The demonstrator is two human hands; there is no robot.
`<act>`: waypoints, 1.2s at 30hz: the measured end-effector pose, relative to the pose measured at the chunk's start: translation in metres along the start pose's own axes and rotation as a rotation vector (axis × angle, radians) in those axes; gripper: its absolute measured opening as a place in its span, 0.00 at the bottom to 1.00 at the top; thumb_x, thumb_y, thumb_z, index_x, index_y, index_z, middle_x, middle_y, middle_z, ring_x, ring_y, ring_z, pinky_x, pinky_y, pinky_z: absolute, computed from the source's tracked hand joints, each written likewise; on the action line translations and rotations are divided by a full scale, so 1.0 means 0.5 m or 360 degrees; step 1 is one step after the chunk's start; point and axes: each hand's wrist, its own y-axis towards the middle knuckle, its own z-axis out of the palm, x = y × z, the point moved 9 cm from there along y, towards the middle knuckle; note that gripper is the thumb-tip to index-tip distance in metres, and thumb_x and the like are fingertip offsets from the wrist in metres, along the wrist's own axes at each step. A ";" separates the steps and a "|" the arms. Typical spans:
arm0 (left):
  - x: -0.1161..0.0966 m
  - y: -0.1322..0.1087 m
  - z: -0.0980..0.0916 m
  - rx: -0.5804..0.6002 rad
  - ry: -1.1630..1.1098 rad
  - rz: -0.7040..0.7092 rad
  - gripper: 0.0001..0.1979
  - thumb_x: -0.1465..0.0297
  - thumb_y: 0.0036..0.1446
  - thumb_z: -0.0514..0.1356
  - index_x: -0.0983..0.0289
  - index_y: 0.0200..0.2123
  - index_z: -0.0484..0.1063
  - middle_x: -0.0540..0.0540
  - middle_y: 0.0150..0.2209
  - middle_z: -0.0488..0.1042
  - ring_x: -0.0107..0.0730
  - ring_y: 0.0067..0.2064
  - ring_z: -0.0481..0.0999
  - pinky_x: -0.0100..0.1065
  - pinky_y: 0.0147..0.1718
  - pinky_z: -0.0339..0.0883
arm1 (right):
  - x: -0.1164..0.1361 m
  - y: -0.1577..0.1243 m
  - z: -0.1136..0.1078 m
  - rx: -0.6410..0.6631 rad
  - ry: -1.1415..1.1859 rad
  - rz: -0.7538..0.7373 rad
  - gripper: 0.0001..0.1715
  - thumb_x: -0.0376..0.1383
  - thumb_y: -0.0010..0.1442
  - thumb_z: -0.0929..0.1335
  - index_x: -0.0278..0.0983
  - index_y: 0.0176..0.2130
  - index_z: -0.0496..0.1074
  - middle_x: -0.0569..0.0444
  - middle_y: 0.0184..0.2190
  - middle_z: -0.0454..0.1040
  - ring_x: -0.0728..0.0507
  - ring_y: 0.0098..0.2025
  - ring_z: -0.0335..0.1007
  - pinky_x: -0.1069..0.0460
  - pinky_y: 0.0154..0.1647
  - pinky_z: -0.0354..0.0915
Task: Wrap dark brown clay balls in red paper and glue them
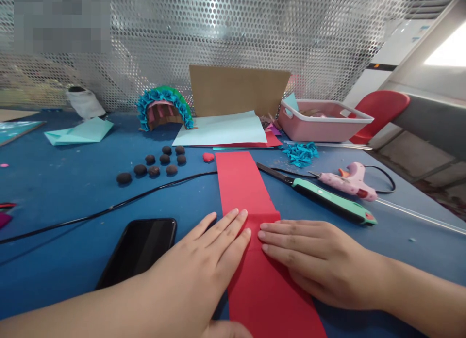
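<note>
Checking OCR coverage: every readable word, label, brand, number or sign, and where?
No readable text.
Orange mark on the white unit's black band: too small to read.
Bluish marks on the white unit: too blurred.
Red paper: no lettering visible.

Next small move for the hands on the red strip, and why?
Probably press the fold flatter with the right hand: it crosses the red strip near both hands, its end jutting slightly at the right edge, and the left hand on the strip could steady it.
</note>
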 end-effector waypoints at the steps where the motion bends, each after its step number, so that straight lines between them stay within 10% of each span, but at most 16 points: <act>1: 0.000 0.000 0.000 0.0018 -0.0040 -0.0008 0.47 0.41 0.56 0.47 0.72 0.66 0.51 0.69 0.67 0.43 0.55 0.68 0.44 0.56 0.64 0.43 | 0.001 -0.001 0.000 0.0004 0.0000 0.0000 0.18 0.26 0.60 0.61 0.29 0.46 0.75 0.42 0.49 0.76 0.44 0.54 0.72 0.51 0.58 0.66; 31: -0.004 -0.012 0.002 -0.0194 0.0144 -0.0084 0.49 0.40 0.51 0.52 0.66 0.67 0.50 0.65 0.68 0.41 0.51 0.69 0.45 0.50 0.64 0.46 | -0.023 0.004 -0.001 -0.0113 0.0182 0.0258 0.19 0.25 0.59 0.61 0.29 0.49 0.71 0.40 0.48 0.76 0.45 0.53 0.71 0.50 0.57 0.68; 36: -0.005 -0.012 0.005 -0.0102 0.0002 -0.0015 0.50 0.40 0.52 0.50 0.68 0.67 0.47 0.66 0.68 0.41 0.53 0.69 0.43 0.53 0.65 0.44 | -0.026 0.019 0.027 0.0112 0.0068 0.0278 0.24 0.26 0.60 0.58 0.27 0.55 0.65 0.38 0.56 0.70 0.40 0.55 0.67 0.43 0.56 0.67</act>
